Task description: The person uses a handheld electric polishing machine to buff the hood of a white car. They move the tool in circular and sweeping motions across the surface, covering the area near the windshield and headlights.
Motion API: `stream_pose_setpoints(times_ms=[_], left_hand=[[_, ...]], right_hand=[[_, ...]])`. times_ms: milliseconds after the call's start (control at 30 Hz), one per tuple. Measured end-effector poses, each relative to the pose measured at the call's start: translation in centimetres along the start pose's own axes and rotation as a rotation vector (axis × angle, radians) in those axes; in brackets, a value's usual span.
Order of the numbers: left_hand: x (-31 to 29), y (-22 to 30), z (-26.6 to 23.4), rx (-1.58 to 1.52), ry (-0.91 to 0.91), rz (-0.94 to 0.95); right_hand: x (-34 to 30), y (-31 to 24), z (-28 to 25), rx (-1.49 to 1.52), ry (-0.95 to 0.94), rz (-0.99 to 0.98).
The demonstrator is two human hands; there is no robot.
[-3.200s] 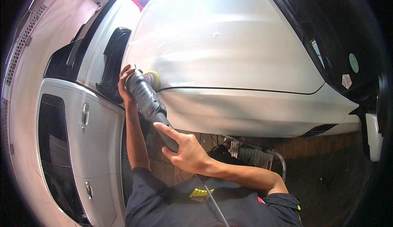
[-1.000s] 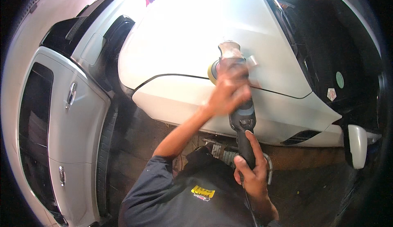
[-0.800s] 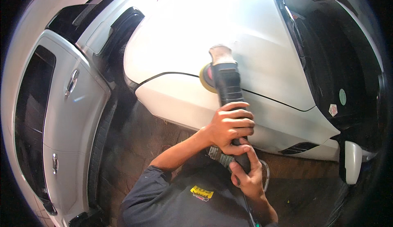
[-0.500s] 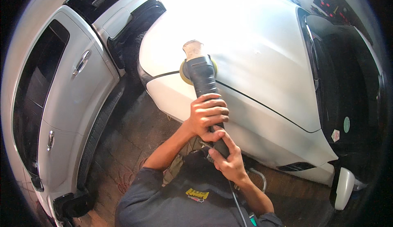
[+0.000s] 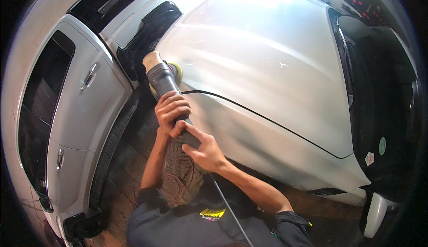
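A black car polisher (image 5: 162, 81) with a tan head cover is held in both of my hands at the front end of a white car's hood (image 5: 249, 69). My left hand (image 5: 173, 110) wraps round its body just behind the head. Farther back, my right hand (image 5: 206, 150) grips the rear of the handle, thumb and forefinger along it. The tool is tilted, so its yellow-rimmed pad (image 5: 178, 71) faces right against the curved hood edge. Its contact face is hidden. A dark power cord (image 5: 229, 209) runs from the handle down past my shirt.
A silver pickup (image 5: 80, 113) with chrome door handles stands close on the left. Red cable (image 5: 178, 180) lies looped on the floor between the vehicles. The white car's side mirror (image 5: 376, 215) juts out at lower right; its dark windshield (image 5: 379, 91) is beyond the hood.
Both hands have carried the polisher left, from the hood's seam to its front edge. The tool has tilted, with its pad turned to the right.
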State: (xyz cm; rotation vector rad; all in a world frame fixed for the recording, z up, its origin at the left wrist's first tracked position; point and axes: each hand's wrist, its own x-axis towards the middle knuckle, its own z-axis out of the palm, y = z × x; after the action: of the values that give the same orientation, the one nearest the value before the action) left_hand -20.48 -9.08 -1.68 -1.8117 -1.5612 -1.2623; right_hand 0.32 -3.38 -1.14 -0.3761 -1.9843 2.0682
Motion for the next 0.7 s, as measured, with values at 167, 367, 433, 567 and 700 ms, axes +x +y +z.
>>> stream_pose_setpoints(times_ms=[167, 367, 433, 567, 700], left_hand=[[2.1, -2.2, 1.8, -0.066, 0.070, 0.001], [4.6, 2.6, 7.5, -0.136, 0.061, 0.072], [4.9, 4.5, 9.4, -0.174, 0.106, 0.077], [5.8, 7.0, 13.1, -0.268, 0.135, 0.124], [7.1, 10.2, 15.5, -0.351, 0.179, 0.142]], right_hand=[[2.5, -1.0, -1.1, -0.075, 0.093, -0.017], [-3.6, -3.3, -6.4, -0.194, 0.185, -0.031], [-5.4, -3.0, -7.7, -0.296, 0.234, -0.109], [-9.0, -3.3, -9.6, -0.346, 0.283, 0.000], [-12.4, -4.3, -11.5, -0.442, 0.310, 0.023]])
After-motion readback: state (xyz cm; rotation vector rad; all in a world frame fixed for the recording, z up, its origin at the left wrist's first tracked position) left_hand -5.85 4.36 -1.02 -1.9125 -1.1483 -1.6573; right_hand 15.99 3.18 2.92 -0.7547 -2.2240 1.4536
